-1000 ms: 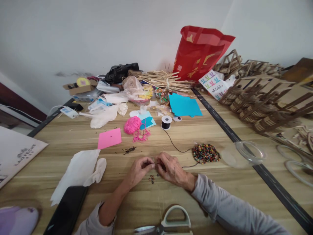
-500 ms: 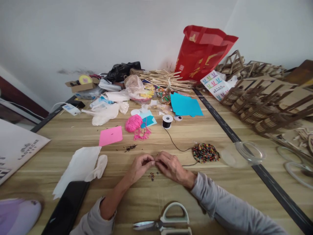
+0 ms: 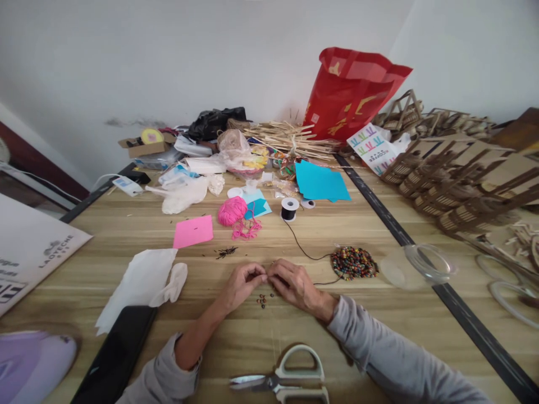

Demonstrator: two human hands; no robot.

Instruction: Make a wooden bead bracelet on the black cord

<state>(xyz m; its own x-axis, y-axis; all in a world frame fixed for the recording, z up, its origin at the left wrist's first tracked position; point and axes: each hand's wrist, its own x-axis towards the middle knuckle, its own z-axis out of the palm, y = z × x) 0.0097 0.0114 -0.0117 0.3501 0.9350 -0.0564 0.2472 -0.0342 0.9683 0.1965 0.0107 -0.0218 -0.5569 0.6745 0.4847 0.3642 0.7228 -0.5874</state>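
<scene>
Fingertips all but meeting, a person's left hand (image 3: 244,284) and right hand (image 3: 295,286) work over a pale wood-grained tabletop (image 3: 400,320), left of a coiled mass of small, round, multicoloured beads (image 3: 353,262). The left thumb and forefinger are pinched together, the right fingers curled into a similar pinch; whatever lies between them is too small to make out. Such close grips suggest fine handling that calls for both hands.

A thin black cord (image 3: 326,283) runs to the right hand from the bead mass's left edge; whether it is grasped there is hidden. A further stretch leads to a white-flanged spool wound with black cord (image 3: 289,212), upright beyond the mass and to its left, probably so that it can unwind. Loose, round, brownish beads (image 3: 261,301) lie left of the mass on its near side, seemingly to be close at hand. Steel scissors with off-white looped handles (image 3: 274,384) rest nearer still, likely for easy reach.
</scene>
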